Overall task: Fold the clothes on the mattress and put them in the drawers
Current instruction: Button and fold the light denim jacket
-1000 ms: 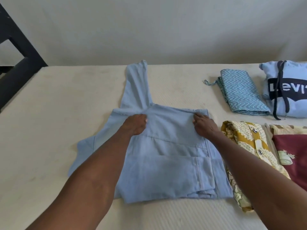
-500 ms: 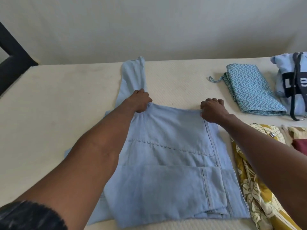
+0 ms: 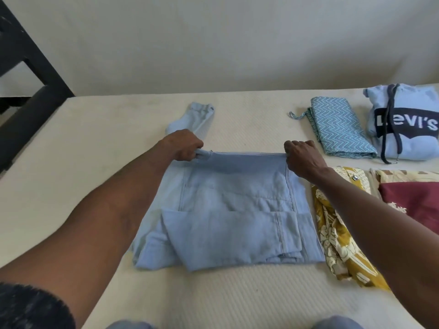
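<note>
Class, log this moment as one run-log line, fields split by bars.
left hand: grips far edge | right hand: grips far edge | light blue garment: part-folded on mattress | drawers: not in view

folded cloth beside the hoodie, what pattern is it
Teal and white zigzag on the folded cloth, clear in the head view.

One brand name can be read

"Levi's" stands in white letters on a dark logo panel across the chest of the folded light blue hoodie (image 3: 403, 122), partly crossed by its dark drawstring; the hoodie lies at the far right of the mattress (image 3: 95, 162). No other text is legible.
</note>
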